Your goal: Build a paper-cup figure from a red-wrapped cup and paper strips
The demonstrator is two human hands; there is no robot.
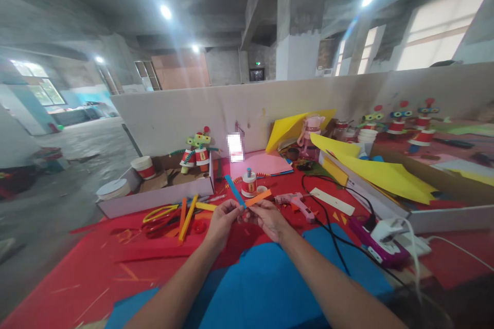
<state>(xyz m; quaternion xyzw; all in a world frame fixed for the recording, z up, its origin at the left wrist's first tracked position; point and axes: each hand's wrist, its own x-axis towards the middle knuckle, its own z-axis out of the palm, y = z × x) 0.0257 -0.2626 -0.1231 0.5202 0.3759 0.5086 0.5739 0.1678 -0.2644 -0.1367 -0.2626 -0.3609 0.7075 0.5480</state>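
My left hand [227, 216] pinches the lower end of a blue paper strip [234, 190], which slants up to the left. Between the fingers of my right hand [266, 216] is an orange paper strip [259, 197], pointing up to the right. The two strips meet at an angle at my fingertips; whether they are joined I cannot tell. Just behind stands a white and red paper cup figure [249, 183] with folded paper arms. A pink glue gun [297, 204] lies to the right of my hands.
Yellow-handled scissors [160, 214] and yellow paper strips [188, 218] lie on the left. Blue paper [270, 288] covers the front. A purple power strip [380, 244] with cables sits at right. Boxes [154, 200] with cup figures [200, 154] stand behind.
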